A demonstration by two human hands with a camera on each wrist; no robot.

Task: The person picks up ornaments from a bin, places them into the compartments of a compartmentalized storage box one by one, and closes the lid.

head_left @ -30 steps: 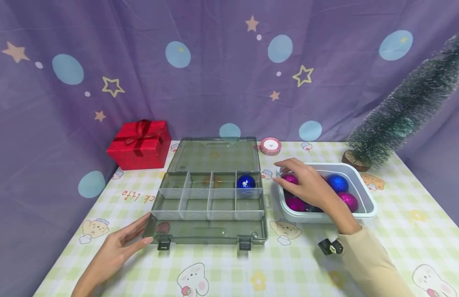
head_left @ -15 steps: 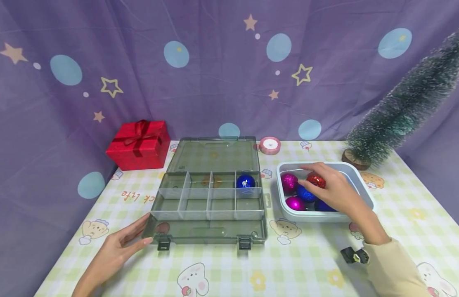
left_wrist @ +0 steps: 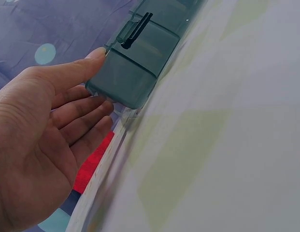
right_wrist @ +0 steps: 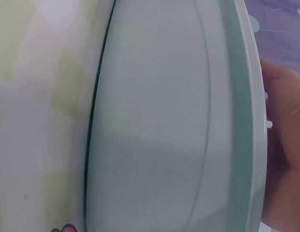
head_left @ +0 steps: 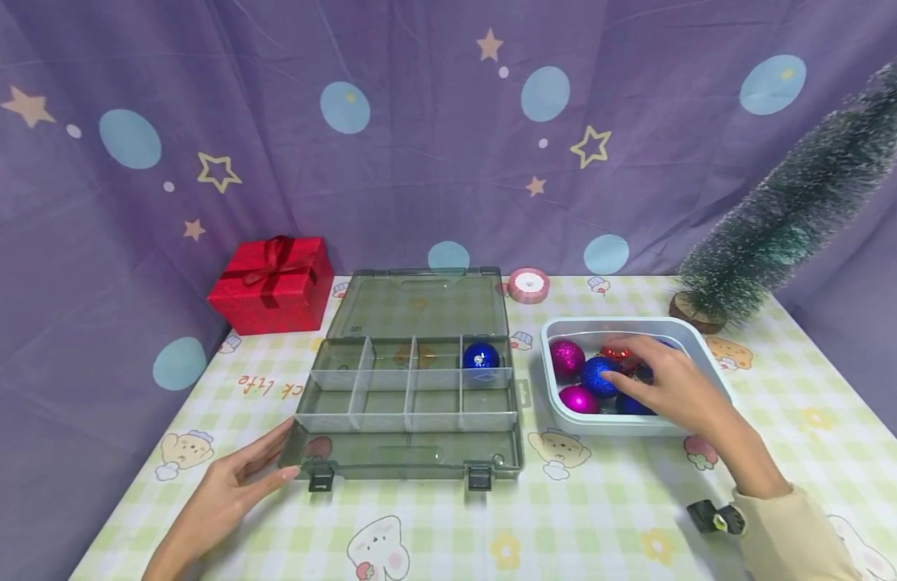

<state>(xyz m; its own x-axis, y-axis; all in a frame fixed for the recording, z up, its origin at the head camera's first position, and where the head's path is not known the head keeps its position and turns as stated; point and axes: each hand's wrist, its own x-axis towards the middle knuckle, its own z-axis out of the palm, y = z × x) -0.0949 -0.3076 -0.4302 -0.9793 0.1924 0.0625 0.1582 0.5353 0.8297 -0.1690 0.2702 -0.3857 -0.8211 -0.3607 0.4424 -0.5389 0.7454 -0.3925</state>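
Note:
A smoky clear compartment box (head_left: pixel 405 453) lies with its lid raised back, and a shiny blue bauble (head_left: pixel 481 355) sits in its back right compartment. At the box's front left corner is my left hand (head_left: pixel 227 488), its thumb against the front edge and its fingers along the side. My right hand (head_left: pixel 669 383) reaches down into a white tub (head_left: pixel 608 425) of baubles. Its thumb tip overlaps a blue glitter bauble (head_left: pixel 596 376), and the index finger passes over a red bauble (head_left: pixel 614 353). The right palm hides other baubles. In the right wrist view the tub's wall (right_wrist: pixel 159 121) covers the right fingertips.
In the tub's left part lie a magenta glitter bauble (head_left: pixel 566 358) and a shiny magenta one. A pink ribbon roll (head_left: pixel 528 286) stands behind, a red gift box (head_left: pixel 274 286) at back left, and a small Christmas tree (head_left: pixel 775 218) at back right.
My right hand has moved right across the tub, then lower among the baubles, uncovering the magenta and blue ones on the left. My left hand has stayed at the box corner.

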